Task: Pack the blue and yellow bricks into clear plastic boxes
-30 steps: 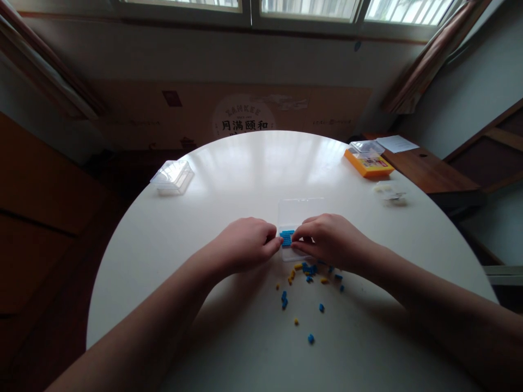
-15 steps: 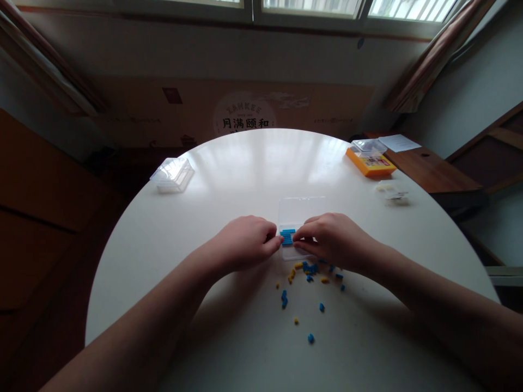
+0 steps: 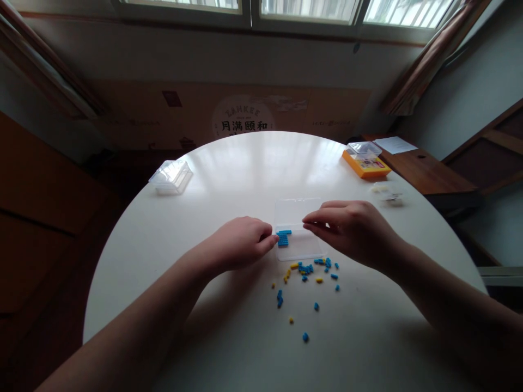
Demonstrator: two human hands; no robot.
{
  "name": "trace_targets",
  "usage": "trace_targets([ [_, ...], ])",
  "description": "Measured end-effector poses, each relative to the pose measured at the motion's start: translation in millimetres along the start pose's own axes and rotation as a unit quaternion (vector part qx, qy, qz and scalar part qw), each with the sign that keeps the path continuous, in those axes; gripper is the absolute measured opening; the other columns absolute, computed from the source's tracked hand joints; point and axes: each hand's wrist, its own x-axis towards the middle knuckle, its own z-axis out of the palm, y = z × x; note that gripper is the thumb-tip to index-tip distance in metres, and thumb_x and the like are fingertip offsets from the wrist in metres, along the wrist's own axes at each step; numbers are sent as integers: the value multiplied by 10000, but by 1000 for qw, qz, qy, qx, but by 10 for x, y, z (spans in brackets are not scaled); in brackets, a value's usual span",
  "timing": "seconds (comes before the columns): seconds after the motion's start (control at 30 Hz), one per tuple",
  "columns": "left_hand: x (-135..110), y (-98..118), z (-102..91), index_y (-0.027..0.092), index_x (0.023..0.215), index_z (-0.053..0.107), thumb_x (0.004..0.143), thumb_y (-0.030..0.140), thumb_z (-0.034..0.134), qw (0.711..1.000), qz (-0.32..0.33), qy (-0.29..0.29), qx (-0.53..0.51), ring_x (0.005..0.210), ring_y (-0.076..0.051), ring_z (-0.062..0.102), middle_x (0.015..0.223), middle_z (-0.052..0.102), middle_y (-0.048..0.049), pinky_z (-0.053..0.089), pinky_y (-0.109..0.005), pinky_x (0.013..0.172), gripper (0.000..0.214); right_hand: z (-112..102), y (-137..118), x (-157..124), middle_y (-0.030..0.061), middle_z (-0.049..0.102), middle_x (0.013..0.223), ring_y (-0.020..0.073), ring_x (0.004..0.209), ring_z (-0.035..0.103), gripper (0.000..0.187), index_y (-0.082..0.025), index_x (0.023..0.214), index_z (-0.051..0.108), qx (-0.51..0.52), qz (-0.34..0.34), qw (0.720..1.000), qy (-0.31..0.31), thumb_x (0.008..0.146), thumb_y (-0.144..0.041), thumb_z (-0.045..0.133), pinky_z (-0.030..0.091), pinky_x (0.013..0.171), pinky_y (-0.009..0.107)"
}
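Observation:
My left hand [image 3: 241,242] rests on the white round table [image 3: 229,179], fingers curled, pinching the left end of a small blue brick assembly [image 3: 283,238]. That assembly lies on a clear plastic lid [image 3: 298,228]. My right hand [image 3: 351,231] hovers just right of it, fingers drawn together and pointing left; nothing shows between them, and they are apart from the assembly. Several loose blue and yellow bricks [image 3: 310,272] are scattered in front of the lid.
A clear plastic box [image 3: 171,176] stands at the far left of the table. An orange box with a clear lid [image 3: 365,160] and a small clear packet [image 3: 386,193] lie at the far right. A wooden side table with paper [image 3: 412,163] stands beyond the edge.
My right hand has let go of the blue assembly and drawn back up and to the right. My left hand still holds the assembly's left end.

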Motion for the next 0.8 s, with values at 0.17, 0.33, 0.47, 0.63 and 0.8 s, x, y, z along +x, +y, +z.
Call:
trace_targets([
  [0.17, -1, -42, -8, 199, 763, 635, 930, 479, 333, 1000, -14, -3, -22, 706, -192, 569, 821, 678, -55, 370, -291, 602, 444, -276, 131, -100, -1, 668, 827, 49, 668, 554, 211, -223, 908, 738, -20, 19, 999, 15, 898, -327, 554, 371, 617, 181],
  [0.33, -16, -37, -31, 185, 739, 611, 926, 489, 332, 999, -27, 0, -40, 684, -185, 564, 805, 667, -58, 375, -289, 602, 453, -353, 248, -197, -12, 665, 777, 55, 655, 560, 171, -249, 848, 741, -3, -36, 983, -181, 845, -256, 571, 350, 604, 191],
  [0.47, -22, -30, -50, 187, 675, 554, 904, 486, 370, 999, -38, -9, -34, 603, -162, 520, 698, 616, -33, 342, -277, 539, 420, -304, 271, -273, -10, 658, 746, 79, 668, 567, 179, -266, 814, 744, 5, -35, 959, -282, 779, -207, 578, 333, 597, 201],
  [0.63, -50, -47, -74, 187, 628, 499, 878, 453, 430, 999, -6, -26, -25, 554, -138, 475, 606, 540, -1, 323, -263, 523, 371, -277, 271, -292, -6, 656, 754, 92, 672, 561, 208, -271, 791, 738, -7, -16, 955, -297, 768, -182, 552, 316, 589, 202],
  [0.8, -105, -37, -118, 191, 686, 572, 851, 408, 483, 998, 16, -64, -14, 582, -139, 502, 663, 582, -5, 338, -260, 543, 287, -276, 280, -287, -7, 654, 744, 99, 661, 561, 201, -277, 782, 740, -11, -7, 953, -301, 756, -181, 565, 310, 573, 207],
])
